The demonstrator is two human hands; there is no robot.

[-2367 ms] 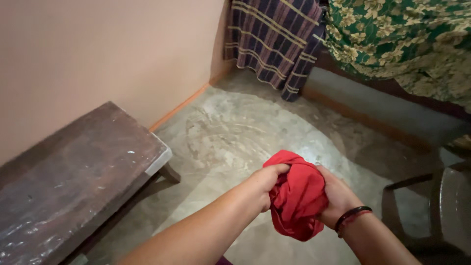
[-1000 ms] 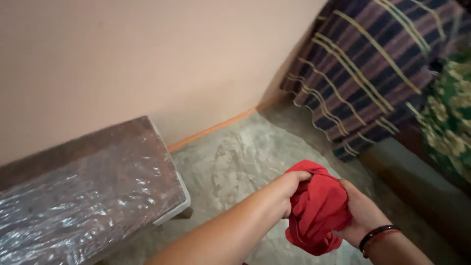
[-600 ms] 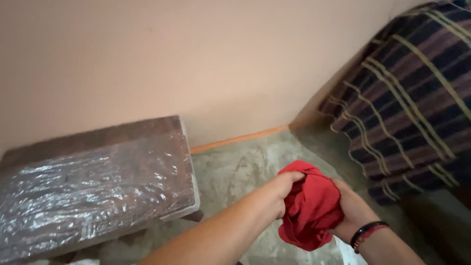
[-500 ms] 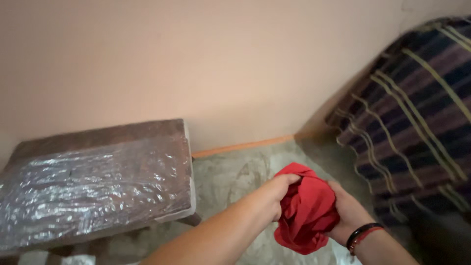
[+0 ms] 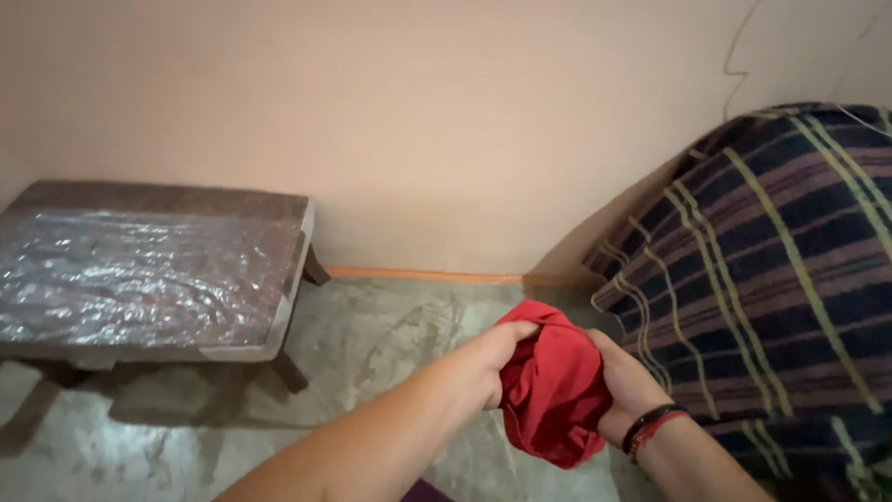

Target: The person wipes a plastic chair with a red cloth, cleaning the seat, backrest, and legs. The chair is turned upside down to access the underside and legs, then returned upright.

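A bunched red cloth (image 5: 553, 390) hangs in the air in front of me, gripped from both sides. My left hand (image 5: 488, 363) clutches its upper left fold with the fingers curled in. My right hand (image 5: 624, 386) wraps the right side; a dark bangle and red thread sit on that wrist. The cloth's lower end droops below both hands. What lies inside the bundle is hidden.
A low dark wooden bench (image 5: 149, 270) with a shiny top stands at the left against a peach wall (image 5: 446, 121). A dark plaid cloth (image 5: 771, 279) with yellow stripes hangs at the right. Grey concrete floor (image 5: 372, 344) lies below.
The view has swung left and levelled, so the bench now sits squarely at the left and the plaid cloth fills the right. Both hands keep the same hold on the red cloth.
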